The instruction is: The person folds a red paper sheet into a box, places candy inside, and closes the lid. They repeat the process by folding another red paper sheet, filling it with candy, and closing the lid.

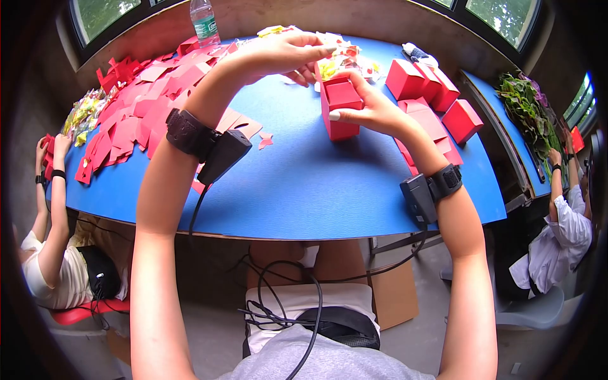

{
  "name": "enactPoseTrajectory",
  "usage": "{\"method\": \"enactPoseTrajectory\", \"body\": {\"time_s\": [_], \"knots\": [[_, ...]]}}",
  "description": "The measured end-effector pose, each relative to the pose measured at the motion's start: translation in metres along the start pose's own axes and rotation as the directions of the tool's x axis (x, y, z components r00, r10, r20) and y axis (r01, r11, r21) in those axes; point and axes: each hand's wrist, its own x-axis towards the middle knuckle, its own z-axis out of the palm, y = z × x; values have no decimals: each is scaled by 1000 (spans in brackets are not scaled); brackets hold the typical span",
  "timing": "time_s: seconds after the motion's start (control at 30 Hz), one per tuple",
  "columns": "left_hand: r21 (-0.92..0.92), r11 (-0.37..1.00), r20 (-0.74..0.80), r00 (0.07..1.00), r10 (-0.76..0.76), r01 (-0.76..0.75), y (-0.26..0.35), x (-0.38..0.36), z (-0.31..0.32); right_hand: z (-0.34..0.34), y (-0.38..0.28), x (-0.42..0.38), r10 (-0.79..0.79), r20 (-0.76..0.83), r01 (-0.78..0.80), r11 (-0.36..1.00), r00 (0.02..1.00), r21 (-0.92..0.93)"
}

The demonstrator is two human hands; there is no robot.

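Observation:
My right hand point(375, 109) is wrapped around a small red paper box point(344, 95), with the thumb on its near side and the fingers on the far side. The box stands upright over the blue table, and its top flap is raised at the left. My left hand point(288, 54) hovers just left of and above the box. Its thumb and fingertips are drawn together in a pinch, and what lies between them is too small or hidden to make out. Several finished-looking red boxes point(405, 79) stand to the right of my right hand.
Flat red card pieces point(142, 104) are heaped across the left of the blue table point(297, 196). Colourful wrapped packets point(348, 60) lie behind the box. A water bottle point(204, 25) stands at the back. Other people sit at left and right; cables hang from my wrist devices.

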Motion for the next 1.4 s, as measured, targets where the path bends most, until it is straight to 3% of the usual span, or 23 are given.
{"method": "enactPoseTrajectory", "body": {"time_s": [0.07, 0.13, 0.23, 0.27, 0.33, 0.4, 0.47, 0.63, 0.77, 0.97, 1.03, 1.07, 1.13, 1.4], "knots": [[-55, 990, -43, 990, 131, -133, -1, 0, 7, 0, 4, 1, 38, 0, -38, 999, 999, -28], [-101, 986, 2, 991, 135, -135, 3, -1, 10, 1, 10, 3, 76, -2, -76, 996, 997, -55], [125, 961, -63, 965, 256, -247, 0, 3, 14, 2, 12, 6, 195, -29, -180, 945, 980, 274], [126, 961, -61, 965, 256, -247, -2, 4, 14, 1, 11, 4, 195, -30, -180, 944, 980, 275], [105, 926, -10, 931, 366, -363, 1, 2, 15, 2, -5, -1, 328, -6, -275, 801, 945, 531], [92, 917, 22, 921, 388, -388, 1, 5, 16, 3, -7, -1, 366, -19, -293, 774, 931, 562], [182, 895, 9, 911, 413, -408, -3, 9, 18, 2, -3, -1, 410, 61, -338, 646, 910, 684], [399, 803, 14, 879, 477, -443, 2, 3, 21, 0, -5, 0, 410, 63, -323, 604, 910, 728], [416, 809, 2, 891, 455, -414, -3, 5, 24, -1, -4, 1, 417, 51, -319, 605, 908, 729], [228, 923, 4, 949, 317, -309, -12, 10, 21, -1, -3, 2, 419, 63, -303, 537, 906, 787], [35, 984, 90, 982, 169, -172, -8, 6, 20, -2, 0, 4, 424, 61, -301, 527, 904, 794], [35, 984, 90, 982, 169, -172, -8, 5, 20, -2, 1, 4, 429, 59, -299, 518, 901, 802], [229, 924, 94, 952, 292, -306, -9, 4, 21, -1, 0, 5, 437, 37, -273, 492, 899, 827], [241, 916, 45, 946, 320, -321, -23, 16, 30, -1, -8, 3, 447, 9, -271, 525, 894, 807]]}}
